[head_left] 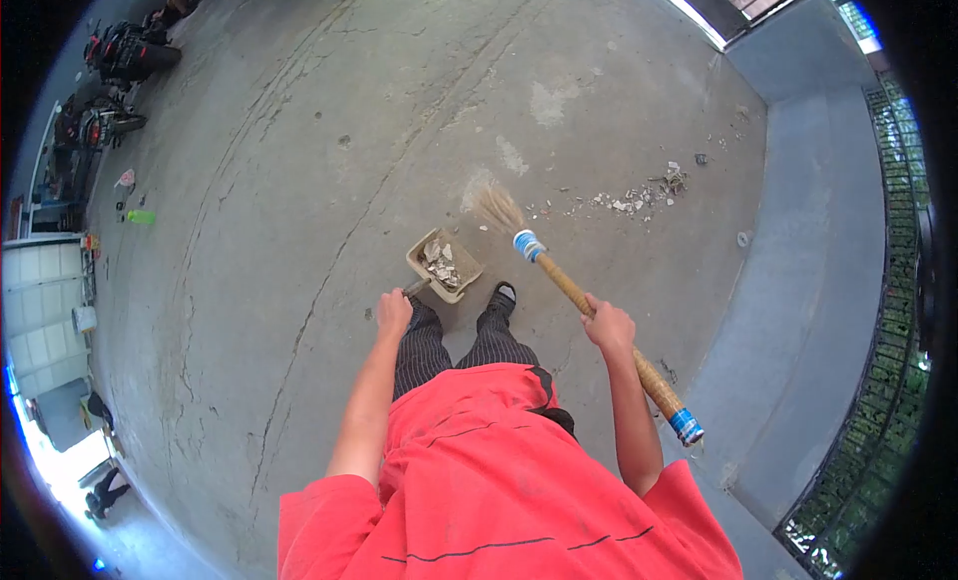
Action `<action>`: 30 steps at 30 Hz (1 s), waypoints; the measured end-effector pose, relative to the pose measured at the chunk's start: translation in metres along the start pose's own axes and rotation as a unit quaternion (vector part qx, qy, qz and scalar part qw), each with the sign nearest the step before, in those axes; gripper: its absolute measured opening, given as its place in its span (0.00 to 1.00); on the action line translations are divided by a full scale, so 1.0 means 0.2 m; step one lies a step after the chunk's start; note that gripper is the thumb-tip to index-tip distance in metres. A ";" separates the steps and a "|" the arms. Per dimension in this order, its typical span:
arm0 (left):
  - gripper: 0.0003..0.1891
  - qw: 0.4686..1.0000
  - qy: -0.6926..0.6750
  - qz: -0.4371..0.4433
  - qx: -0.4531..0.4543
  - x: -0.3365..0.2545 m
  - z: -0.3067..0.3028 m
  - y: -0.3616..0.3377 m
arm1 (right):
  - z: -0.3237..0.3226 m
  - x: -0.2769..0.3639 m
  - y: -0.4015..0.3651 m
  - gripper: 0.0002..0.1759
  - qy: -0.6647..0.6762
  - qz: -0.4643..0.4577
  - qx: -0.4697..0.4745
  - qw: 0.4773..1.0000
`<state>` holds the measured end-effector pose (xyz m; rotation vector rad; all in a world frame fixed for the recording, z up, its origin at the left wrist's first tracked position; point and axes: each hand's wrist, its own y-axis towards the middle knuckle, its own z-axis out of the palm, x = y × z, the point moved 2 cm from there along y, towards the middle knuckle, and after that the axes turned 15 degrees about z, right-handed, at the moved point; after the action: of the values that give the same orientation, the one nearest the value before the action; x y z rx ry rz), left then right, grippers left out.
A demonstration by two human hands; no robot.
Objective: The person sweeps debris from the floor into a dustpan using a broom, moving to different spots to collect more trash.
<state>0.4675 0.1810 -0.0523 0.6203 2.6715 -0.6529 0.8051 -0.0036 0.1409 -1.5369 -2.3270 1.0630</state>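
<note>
My left hand (394, 312) is closed round the handle of a beige dustpan (469, 271), held low in front of my feet. Pale flakes and debris (440, 262) lie inside the pan. A straw broom (564, 281) with blue and white bands slants across to the right, and my right hand (609, 324) grips it at mid-handle. Its bristles (498, 209) fan out just beyond the dustpan, above or on the floor; contact cannot be made out. To the right of the bristles, a strip of broken white and grey debris (639, 198) is scattered on the concrete.
Cracked concrete floor (299, 181) spreads around me. A low grey wall (818, 231) with a metal railing (888, 281) runs along the right. Motorcycles (130, 56) stand at the far left, near a green item (142, 217) on the floor. A small dark lump (701, 159) lies beyond the debris.
</note>
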 end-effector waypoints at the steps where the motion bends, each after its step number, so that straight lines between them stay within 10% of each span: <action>1: 0.11 1.000 0.004 -0.012 0.007 0.02 0.01 -0.02 | -0.01 0.03 0.02 0.26 -0.002 -0.001 -0.016 1.000; 10: 0.12 0.999 -0.004 -0.034 -0.020 0.14 0.00 -0.04 | 0.25 0.30 0.27 0.12 -0.058 -0.060 -0.091 0.992; 22: 0.11 0.998 -0.039 -0.041 -0.014 0.14 0.01 0.00 | 0.22 0.12 -0.08 0.25 -0.093 -0.094 0.089 0.987; 30: 0.12 1.000 -0.019 -0.011 0.006 0.20 0.02 -0.03 | 0.01 -0.02 0.00 0.24 -0.022 -0.027 0.040 0.999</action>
<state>0.4309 0.1883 -0.0689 0.5768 2.6447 -0.6789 0.8054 -0.0089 0.1401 -1.4282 -2.3100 1.1724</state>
